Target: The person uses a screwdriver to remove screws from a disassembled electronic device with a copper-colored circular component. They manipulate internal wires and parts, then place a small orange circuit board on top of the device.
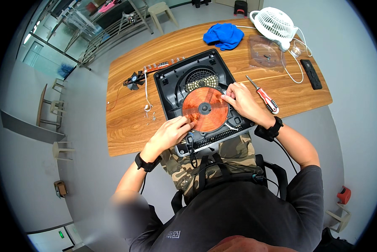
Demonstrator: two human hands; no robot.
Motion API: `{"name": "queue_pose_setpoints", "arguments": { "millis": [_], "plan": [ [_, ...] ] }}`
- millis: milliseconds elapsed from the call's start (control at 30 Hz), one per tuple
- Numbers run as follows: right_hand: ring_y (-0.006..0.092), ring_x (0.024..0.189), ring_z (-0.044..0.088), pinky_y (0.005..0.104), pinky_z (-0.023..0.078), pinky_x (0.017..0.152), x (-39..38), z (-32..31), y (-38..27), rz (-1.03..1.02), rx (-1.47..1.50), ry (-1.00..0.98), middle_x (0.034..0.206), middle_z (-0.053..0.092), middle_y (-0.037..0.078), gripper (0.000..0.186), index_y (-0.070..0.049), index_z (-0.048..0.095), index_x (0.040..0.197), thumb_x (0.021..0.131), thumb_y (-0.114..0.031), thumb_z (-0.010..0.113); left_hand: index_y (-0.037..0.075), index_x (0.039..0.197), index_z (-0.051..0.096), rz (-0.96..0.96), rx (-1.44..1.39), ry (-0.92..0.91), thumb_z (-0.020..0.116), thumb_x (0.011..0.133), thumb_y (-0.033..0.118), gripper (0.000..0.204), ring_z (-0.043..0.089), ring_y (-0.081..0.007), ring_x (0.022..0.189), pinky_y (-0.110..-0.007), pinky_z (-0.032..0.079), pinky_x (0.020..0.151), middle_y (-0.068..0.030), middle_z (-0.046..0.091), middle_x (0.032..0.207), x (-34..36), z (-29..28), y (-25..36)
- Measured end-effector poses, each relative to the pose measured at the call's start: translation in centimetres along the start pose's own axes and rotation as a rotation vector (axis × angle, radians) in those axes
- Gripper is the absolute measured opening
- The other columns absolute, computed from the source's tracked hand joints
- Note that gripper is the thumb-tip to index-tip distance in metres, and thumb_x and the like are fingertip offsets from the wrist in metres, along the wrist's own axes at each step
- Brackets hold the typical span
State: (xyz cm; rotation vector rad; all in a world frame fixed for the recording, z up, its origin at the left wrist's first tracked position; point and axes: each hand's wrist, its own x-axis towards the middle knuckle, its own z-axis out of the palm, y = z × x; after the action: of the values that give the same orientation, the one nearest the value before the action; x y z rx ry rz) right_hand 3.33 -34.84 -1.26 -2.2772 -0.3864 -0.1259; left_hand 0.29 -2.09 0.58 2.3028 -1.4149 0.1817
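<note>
A flat, round copper coil (213, 114) with a black hub lies in the open black housing (168, 97), which looks like the shell of an induction cooker. The housing sits at the table's front edge, close to my body. My left hand (171, 132) pinches the coil's lower left rim with curled fingers. On the upper right rim, my right hand (242, 100) has its thumb and fingers closed at the edge. Behind the coil is a round vent grille (201, 77). A short white wire (230, 126) shows by the coil's lower right side.
A red-and-white screwdriver (267, 100) lies right of the housing. To the left are a small black fan (133, 80), an orange strip board (165, 65), a white cable (146, 94) and loose screws (153, 117). A blue cloth (224, 36), clear tray (260, 61), white fan (275, 24) and black strip (311, 74) occupy the back right.
</note>
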Motion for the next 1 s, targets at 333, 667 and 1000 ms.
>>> {"name": "queue_pose_setpoints", "arguments": {
  "millis": [333, 667, 1000],
  "plan": [
    [0.0354, 0.088, 0.055, 0.0457, 0.045, 0.081, 0.15, 0.18, -0.2, -0.002, -0.025, 0.013, 0.086, 0.06, 0.015, 0.031, -0.002, 0.058, 0.084, 0.097, -0.025, 0.076, 0.0, 0.114, 0.07, 0.008, -0.009, -0.004, 0.077, 0.08, -0.003, 0.035, 0.065, -0.03, 0.087, -0.041, 0.056, 0.075, -0.01, 0.061, 0.096, 0.08, 0.0, -0.1],
    [0.0365, 0.084, 0.055, 0.0463, 0.045, 0.079, 0.25, 0.44, 0.26, -0.049, -0.032, 0.027, 0.084, 0.06, 0.015, 0.031, -0.001, 0.059, 0.084, 0.096, -0.024, 0.077, 0.0, 0.118, 0.069, 0.018, 0.004, -0.011, 0.077, 0.08, -0.002, 0.039, 0.063, -0.0299, 0.083, -0.04, 0.056, 0.074, -0.0099, 0.06, 0.095, -0.07, -0.12, -0.05],
    [0.0346, 0.082, 0.054, 0.0465, 0.044, 0.076, 0.37, 0.7, 0.5, -0.056, -0.026, 0.054, 0.08, 0.058, 0.013, 0.032, -0.002, 0.059, 0.082, 0.095, -0.024, 0.078, 0.001, 0.118, 0.07, -0.01, -0.016, 0.002, 0.078, 0.08, -0.002, 0.039, 0.066, -0.0301, 0.088, -0.041, 0.057, 0.077, -0.0099, 0.063, 0.1, -0.34, -0.15, 0.05]
  ]
}}
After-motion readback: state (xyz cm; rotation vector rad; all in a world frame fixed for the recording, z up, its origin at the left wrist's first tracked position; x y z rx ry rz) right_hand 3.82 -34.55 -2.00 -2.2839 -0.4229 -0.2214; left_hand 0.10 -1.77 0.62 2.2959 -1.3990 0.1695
